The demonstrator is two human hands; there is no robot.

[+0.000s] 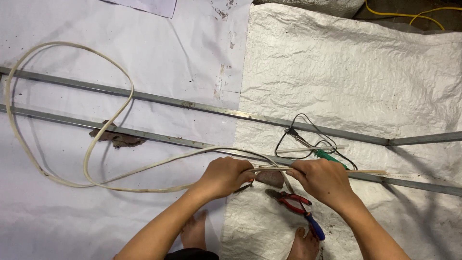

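Just below both hands (274, 177) — red pliers (291, 200), looping white cable (91, 144).

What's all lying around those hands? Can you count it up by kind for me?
Metal bars: 2
White cable: 1
Black cord: 1
Yellow cable: 1
Pliers: 1
Green-handled tool: 1
Thin strip, held by left hand and right hand: 1
Total: 8

Left hand (222, 176) and right hand (321, 179) held side by side, fingers (242, 169) curled closed, forearms reaching forward, bare feet (194, 232) below.
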